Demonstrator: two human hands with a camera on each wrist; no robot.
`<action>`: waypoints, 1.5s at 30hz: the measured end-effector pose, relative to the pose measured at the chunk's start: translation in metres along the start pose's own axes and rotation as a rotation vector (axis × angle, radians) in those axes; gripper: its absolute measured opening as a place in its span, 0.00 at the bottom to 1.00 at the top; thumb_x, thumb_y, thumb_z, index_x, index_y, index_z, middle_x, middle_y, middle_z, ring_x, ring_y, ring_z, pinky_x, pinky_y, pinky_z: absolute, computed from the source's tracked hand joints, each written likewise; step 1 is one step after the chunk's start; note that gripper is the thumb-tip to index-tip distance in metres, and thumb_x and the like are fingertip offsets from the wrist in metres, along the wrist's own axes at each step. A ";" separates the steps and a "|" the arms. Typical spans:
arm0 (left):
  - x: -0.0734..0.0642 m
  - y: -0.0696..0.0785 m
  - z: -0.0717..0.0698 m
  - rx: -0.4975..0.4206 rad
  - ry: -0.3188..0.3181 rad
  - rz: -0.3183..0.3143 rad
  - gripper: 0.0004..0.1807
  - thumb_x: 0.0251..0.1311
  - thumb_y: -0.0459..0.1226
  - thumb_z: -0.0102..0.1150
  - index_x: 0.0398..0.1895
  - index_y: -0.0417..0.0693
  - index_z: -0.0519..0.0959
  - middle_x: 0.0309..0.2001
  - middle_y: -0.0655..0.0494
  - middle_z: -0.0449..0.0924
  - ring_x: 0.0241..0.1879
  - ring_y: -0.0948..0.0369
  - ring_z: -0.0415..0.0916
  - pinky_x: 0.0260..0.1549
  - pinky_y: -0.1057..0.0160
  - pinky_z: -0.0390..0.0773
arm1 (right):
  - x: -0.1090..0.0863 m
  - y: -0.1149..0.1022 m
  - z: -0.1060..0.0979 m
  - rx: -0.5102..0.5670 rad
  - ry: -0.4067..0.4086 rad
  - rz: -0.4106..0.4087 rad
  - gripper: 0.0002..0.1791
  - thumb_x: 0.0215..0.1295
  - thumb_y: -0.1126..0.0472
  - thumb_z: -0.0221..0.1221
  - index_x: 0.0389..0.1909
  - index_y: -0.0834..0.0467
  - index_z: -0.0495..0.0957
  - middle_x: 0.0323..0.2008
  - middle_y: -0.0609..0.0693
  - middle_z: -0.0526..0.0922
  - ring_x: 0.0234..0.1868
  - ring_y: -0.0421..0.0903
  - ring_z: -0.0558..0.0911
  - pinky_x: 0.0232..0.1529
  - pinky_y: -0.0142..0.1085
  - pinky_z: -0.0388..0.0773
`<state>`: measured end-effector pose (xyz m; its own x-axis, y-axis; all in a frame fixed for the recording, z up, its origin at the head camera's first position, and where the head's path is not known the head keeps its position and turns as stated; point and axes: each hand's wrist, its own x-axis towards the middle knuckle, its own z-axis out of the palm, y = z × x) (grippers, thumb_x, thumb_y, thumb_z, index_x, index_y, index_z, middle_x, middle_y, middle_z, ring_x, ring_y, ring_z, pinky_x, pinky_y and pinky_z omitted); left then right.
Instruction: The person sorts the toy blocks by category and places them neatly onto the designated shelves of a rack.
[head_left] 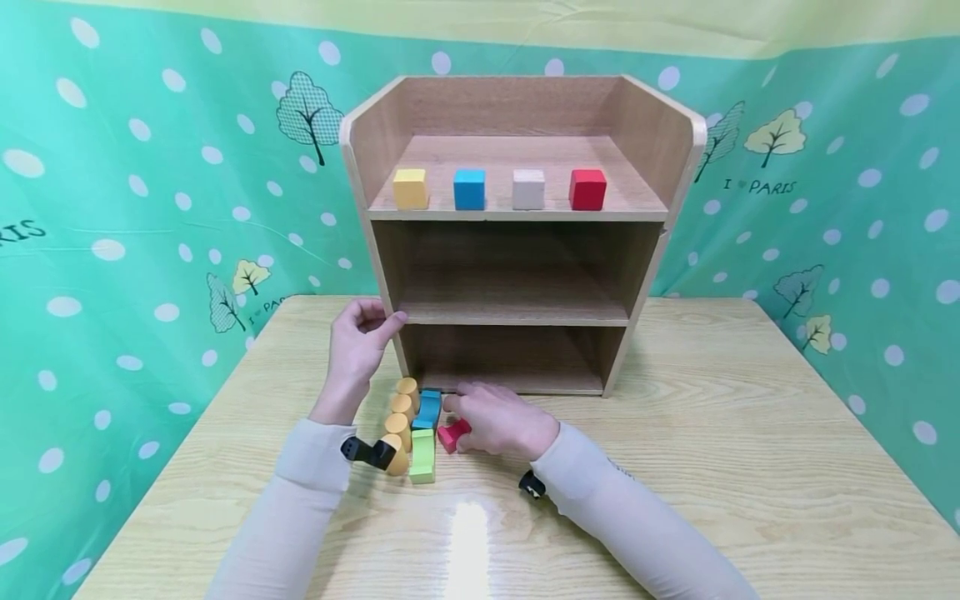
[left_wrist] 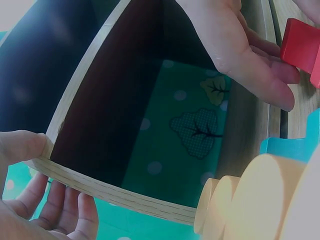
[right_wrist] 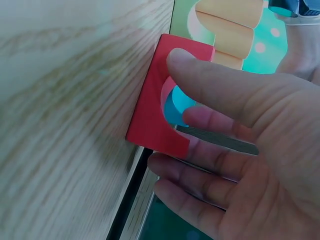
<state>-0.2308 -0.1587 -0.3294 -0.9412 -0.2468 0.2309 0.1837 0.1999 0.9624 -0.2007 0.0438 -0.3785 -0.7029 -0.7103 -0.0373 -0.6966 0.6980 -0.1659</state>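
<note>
My left hand (head_left: 358, 346) grips the left side panel of a small wooden shelf unit (head_left: 513, 319); the left wrist view shows its thumb (left_wrist: 25, 145) at the front edge and its fingers around the outside. On the table before the unit, my right hand (head_left: 502, 421) pinches a red arch block (head_left: 453, 435). In the right wrist view the thumb lies on one end of the red block (right_wrist: 150, 105), with fingers behind its hollow. Left of it lie a blue arch block (head_left: 428, 408), a green arch block (head_left: 423, 458) and a row of several yellow cylinders (head_left: 397, 427).
On the unit's top shelf stand a yellow cube (head_left: 410, 190), a blue cube (head_left: 469, 191), a white cube (head_left: 528, 191) and a red cube (head_left: 587, 191). A patterned green curtain (head_left: 187, 150) hangs behind the wooden table (head_left: 750, 433).
</note>
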 end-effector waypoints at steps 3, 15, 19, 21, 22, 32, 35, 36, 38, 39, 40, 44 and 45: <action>0.000 0.000 0.000 -0.002 -0.001 -0.001 0.20 0.55 0.39 0.68 0.47 0.39 0.74 0.42 0.50 0.75 0.42 0.57 0.71 0.42 0.68 0.74 | 0.001 0.000 0.001 -0.006 -0.002 0.005 0.25 0.51 0.51 0.72 0.49 0.51 0.78 0.37 0.43 0.76 0.34 0.40 0.73 0.37 0.33 0.73; -0.003 0.002 -0.001 0.011 0.002 -0.014 0.20 0.56 0.40 0.68 0.48 0.41 0.73 0.43 0.51 0.74 0.44 0.57 0.71 0.43 0.66 0.73 | 0.001 0.001 0.002 -0.039 0.001 0.013 0.21 0.51 0.52 0.72 0.45 0.51 0.78 0.32 0.42 0.75 0.29 0.40 0.72 0.30 0.31 0.71; -0.002 0.002 -0.001 0.008 0.000 -0.017 0.20 0.55 0.40 0.68 0.48 0.41 0.74 0.43 0.51 0.74 0.44 0.56 0.71 0.43 0.66 0.74 | 0.001 0.003 0.003 -0.031 0.009 0.009 0.19 0.51 0.52 0.72 0.41 0.51 0.78 0.29 0.42 0.74 0.27 0.40 0.72 0.28 0.31 0.69; -0.002 0.002 -0.001 0.007 -0.002 -0.016 0.20 0.55 0.39 0.68 0.48 0.41 0.74 0.43 0.51 0.74 0.44 0.56 0.71 0.43 0.66 0.74 | 0.001 0.004 0.004 -0.022 0.011 0.006 0.18 0.51 0.52 0.71 0.40 0.52 0.78 0.28 0.41 0.73 0.26 0.40 0.72 0.27 0.31 0.69; -0.002 0.002 -0.001 0.007 -0.001 -0.014 0.20 0.55 0.39 0.68 0.47 0.41 0.74 0.43 0.51 0.74 0.43 0.57 0.71 0.42 0.66 0.73 | 0.002 0.004 0.004 -0.017 0.013 0.003 0.17 0.52 0.52 0.71 0.39 0.52 0.77 0.27 0.41 0.73 0.26 0.40 0.72 0.26 0.31 0.69; -0.002 0.003 0.000 0.012 -0.002 -0.008 0.20 0.56 0.39 0.67 0.48 0.41 0.74 0.43 0.51 0.75 0.44 0.57 0.71 0.43 0.66 0.74 | 0.003 0.010 0.004 0.041 0.026 -0.013 0.16 0.53 0.52 0.70 0.38 0.53 0.77 0.24 0.41 0.74 0.24 0.40 0.71 0.25 0.31 0.68; -0.002 0.003 0.000 0.012 -0.002 -0.009 0.20 0.56 0.39 0.67 0.48 0.41 0.73 0.44 0.51 0.75 0.44 0.57 0.71 0.43 0.66 0.74 | 0.003 0.010 0.004 0.076 0.014 -0.004 0.20 0.52 0.51 0.71 0.43 0.53 0.78 0.30 0.41 0.76 0.27 0.40 0.72 0.28 0.30 0.69; -0.002 0.003 0.000 0.012 -0.002 -0.009 0.20 0.56 0.39 0.67 0.48 0.41 0.73 0.44 0.51 0.75 0.44 0.57 0.71 0.44 0.66 0.74 | 0.003 0.010 0.004 0.090 0.007 -0.005 0.21 0.52 0.51 0.71 0.46 0.52 0.78 0.32 0.41 0.76 0.28 0.40 0.72 0.28 0.30 0.69; -0.002 0.003 0.000 0.011 -0.001 -0.009 0.20 0.56 0.39 0.67 0.48 0.41 0.73 0.44 0.51 0.75 0.44 0.57 0.71 0.43 0.66 0.74 | 0.003 0.009 0.003 0.114 -0.014 -0.006 0.25 0.51 0.51 0.71 0.50 0.52 0.78 0.36 0.42 0.76 0.31 0.39 0.73 0.30 0.30 0.70; -0.002 0.003 0.000 0.009 -0.002 -0.010 0.21 0.56 0.39 0.67 0.48 0.40 0.73 0.44 0.50 0.75 0.44 0.56 0.71 0.43 0.66 0.74 | 0.003 0.009 0.003 0.120 -0.021 -0.011 0.26 0.51 0.52 0.71 0.52 0.52 0.77 0.37 0.42 0.75 0.32 0.39 0.73 0.31 0.30 0.71; -0.002 0.003 0.000 0.006 -0.002 -0.010 0.21 0.56 0.39 0.67 0.49 0.40 0.73 0.44 0.50 0.75 0.44 0.56 0.71 0.43 0.66 0.73 | 0.003 0.009 0.003 0.123 -0.029 -0.016 0.27 0.51 0.53 0.71 0.53 0.52 0.76 0.38 0.42 0.74 0.33 0.39 0.72 0.31 0.30 0.71; -0.002 0.003 0.000 -0.001 0.000 -0.013 0.21 0.56 0.39 0.68 0.48 0.40 0.74 0.44 0.50 0.75 0.44 0.56 0.71 0.43 0.66 0.73 | 0.002 0.009 0.002 0.113 -0.036 -0.032 0.26 0.52 0.57 0.70 0.53 0.51 0.76 0.36 0.42 0.73 0.33 0.40 0.72 0.31 0.30 0.71; -0.002 0.003 0.000 -0.002 0.001 -0.014 0.20 0.55 0.39 0.68 0.48 0.40 0.74 0.43 0.50 0.75 0.44 0.56 0.71 0.43 0.66 0.73 | 0.002 0.009 0.002 0.118 -0.036 -0.033 0.25 0.52 0.58 0.70 0.52 0.50 0.76 0.35 0.42 0.73 0.33 0.40 0.72 0.31 0.30 0.71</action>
<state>-0.2284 -0.1580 -0.3270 -0.9434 -0.2502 0.2176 0.1711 0.1948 0.9658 -0.2086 0.0484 -0.3825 -0.6730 -0.7368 -0.0646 -0.6960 0.6604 -0.2820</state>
